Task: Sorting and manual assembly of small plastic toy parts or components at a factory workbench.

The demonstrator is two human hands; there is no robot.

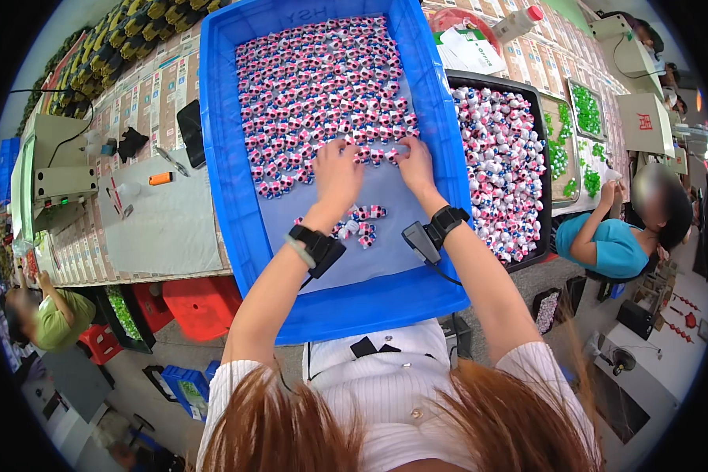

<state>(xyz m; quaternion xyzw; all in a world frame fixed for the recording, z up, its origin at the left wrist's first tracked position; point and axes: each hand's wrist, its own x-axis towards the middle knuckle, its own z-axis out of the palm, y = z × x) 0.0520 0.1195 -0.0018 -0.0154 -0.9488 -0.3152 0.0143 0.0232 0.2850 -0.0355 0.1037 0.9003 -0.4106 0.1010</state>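
Inside a blue plastic crate (214,157), many small white, pink and blue figurines (322,86) stand in close rows over a pale sheet (291,216). My left hand (338,173) is at the front of these rows, fingers curled round a figurine at their tips. A short way to its right, my right hand (417,167) pinches at another figurine, with a few more between the two hands. Below my hands lies a small loose heap of figurines (362,226). The fingers partly cover what they grip.
A black tray (544,169) heaped with similar figurines stands against the crate's right side. An orange object (160,178) and a dark phone-like slab (190,134) lie left. Behind right are a red-capped bottle (518,23) and papers. A co-worker in blue (606,244) sits right.
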